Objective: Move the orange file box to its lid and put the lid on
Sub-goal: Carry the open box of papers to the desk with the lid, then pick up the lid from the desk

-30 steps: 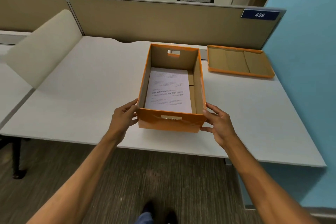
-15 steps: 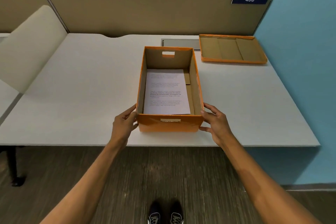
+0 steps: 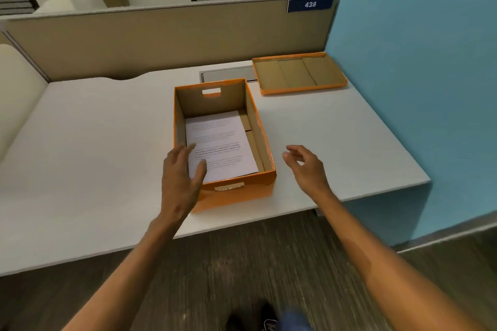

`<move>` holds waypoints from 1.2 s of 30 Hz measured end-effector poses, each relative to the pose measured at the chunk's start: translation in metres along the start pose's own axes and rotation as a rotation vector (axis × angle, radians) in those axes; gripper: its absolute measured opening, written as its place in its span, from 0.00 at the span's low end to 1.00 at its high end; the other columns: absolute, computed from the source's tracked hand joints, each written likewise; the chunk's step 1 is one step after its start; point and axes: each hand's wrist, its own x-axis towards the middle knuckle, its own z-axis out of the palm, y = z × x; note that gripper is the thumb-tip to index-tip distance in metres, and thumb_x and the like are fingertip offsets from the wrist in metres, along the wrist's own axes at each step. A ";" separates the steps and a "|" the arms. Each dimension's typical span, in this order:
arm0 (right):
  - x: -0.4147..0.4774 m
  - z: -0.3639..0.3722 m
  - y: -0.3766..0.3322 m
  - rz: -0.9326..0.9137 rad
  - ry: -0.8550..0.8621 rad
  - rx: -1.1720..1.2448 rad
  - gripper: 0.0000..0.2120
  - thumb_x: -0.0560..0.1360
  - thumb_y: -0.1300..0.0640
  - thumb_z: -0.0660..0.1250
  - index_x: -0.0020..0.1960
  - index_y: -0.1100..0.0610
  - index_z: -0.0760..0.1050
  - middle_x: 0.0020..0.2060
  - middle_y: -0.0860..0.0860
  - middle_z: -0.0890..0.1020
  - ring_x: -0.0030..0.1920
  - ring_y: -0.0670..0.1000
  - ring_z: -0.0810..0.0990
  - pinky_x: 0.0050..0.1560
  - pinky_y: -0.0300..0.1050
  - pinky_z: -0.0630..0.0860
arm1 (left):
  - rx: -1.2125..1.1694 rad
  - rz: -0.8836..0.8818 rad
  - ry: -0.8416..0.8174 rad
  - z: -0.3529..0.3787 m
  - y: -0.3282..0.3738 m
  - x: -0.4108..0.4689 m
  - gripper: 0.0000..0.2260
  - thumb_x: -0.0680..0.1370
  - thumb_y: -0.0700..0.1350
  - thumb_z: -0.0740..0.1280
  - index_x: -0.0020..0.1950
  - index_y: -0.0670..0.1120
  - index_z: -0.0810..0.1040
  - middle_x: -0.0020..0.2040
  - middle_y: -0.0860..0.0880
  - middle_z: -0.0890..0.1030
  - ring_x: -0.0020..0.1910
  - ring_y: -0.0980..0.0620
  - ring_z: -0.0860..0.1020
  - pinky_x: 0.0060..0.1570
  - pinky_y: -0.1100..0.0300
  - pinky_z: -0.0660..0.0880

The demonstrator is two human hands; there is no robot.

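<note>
Head cam: my left hand (image 3: 183, 177) hovers w/ fingers spread over near-left corner of the orange file box (image 3: 236, 193), gripping nothing. Right hand (image 3: 306, 166) loose, empty, just right of box. Lid (image 3: 304, 88) upside down, far right on desk (image 3: 80, 142).

You can read "438", white on the blue rectangular plate (image 3: 310, 4) fixed to the beige partition panel (image 3: 161, 40). Printed white sheet (image 3: 220, 146) in the orange cardboard file box (image 3: 236, 193): text illegible.

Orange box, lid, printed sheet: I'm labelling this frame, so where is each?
orange file box (image 3: 236, 196), head view, near front wall.
lid (image 3: 304, 89), head view, near orange rim.
printed sheet (image 3: 223, 142), head view, middle of page.
</note>
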 end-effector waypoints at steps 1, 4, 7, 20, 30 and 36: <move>0.002 -0.006 -0.001 -0.014 0.014 -0.016 0.18 0.79 0.47 0.64 0.66 0.53 0.74 0.62 0.49 0.79 0.60 0.46 0.76 0.50 0.30 0.68 | 0.002 0.040 -0.014 0.005 0.011 0.005 0.22 0.80 0.50 0.67 0.73 0.47 0.70 0.75 0.44 0.69 0.73 0.43 0.67 0.70 0.44 0.68; 0.014 -0.025 0.001 -0.045 0.038 -0.038 0.17 0.79 0.48 0.63 0.66 0.53 0.74 0.62 0.50 0.79 0.61 0.47 0.76 0.51 0.30 0.68 | -0.020 0.155 -0.078 0.026 0.045 0.018 0.22 0.80 0.48 0.66 0.74 0.47 0.70 0.76 0.45 0.69 0.74 0.45 0.67 0.71 0.43 0.67; 0.033 -0.049 0.007 -0.067 0.048 -0.036 0.17 0.79 0.50 0.64 0.67 0.52 0.73 0.62 0.50 0.78 0.61 0.47 0.76 0.52 0.31 0.69 | -0.064 0.213 -0.145 0.056 0.077 0.032 0.21 0.81 0.44 0.64 0.74 0.46 0.70 0.75 0.46 0.70 0.74 0.46 0.67 0.72 0.42 0.67; 0.165 -0.152 0.060 -0.111 0.028 -0.027 0.17 0.78 0.55 0.67 0.67 0.53 0.73 0.59 0.50 0.79 0.56 0.46 0.77 0.51 0.33 0.73 | -0.169 0.130 -0.236 0.187 0.184 0.115 0.24 0.81 0.45 0.65 0.76 0.46 0.65 0.75 0.43 0.67 0.69 0.46 0.72 0.67 0.47 0.73; 0.269 -0.179 0.090 -0.037 0.007 -0.073 0.19 0.77 0.55 0.68 0.67 0.55 0.73 0.62 0.53 0.78 0.56 0.49 0.78 0.49 0.38 0.73 | -0.224 -0.093 -0.192 0.238 0.194 0.194 0.24 0.81 0.46 0.65 0.76 0.44 0.64 0.75 0.44 0.69 0.70 0.46 0.72 0.59 0.56 0.71; 0.346 -0.174 0.118 0.109 0.050 -0.121 0.21 0.76 0.52 0.70 0.67 0.56 0.71 0.61 0.55 0.76 0.55 0.54 0.79 0.51 0.48 0.77 | -0.367 -0.312 -0.201 0.281 0.167 0.265 0.26 0.80 0.44 0.67 0.76 0.45 0.64 0.73 0.42 0.70 0.66 0.43 0.74 0.57 0.53 0.74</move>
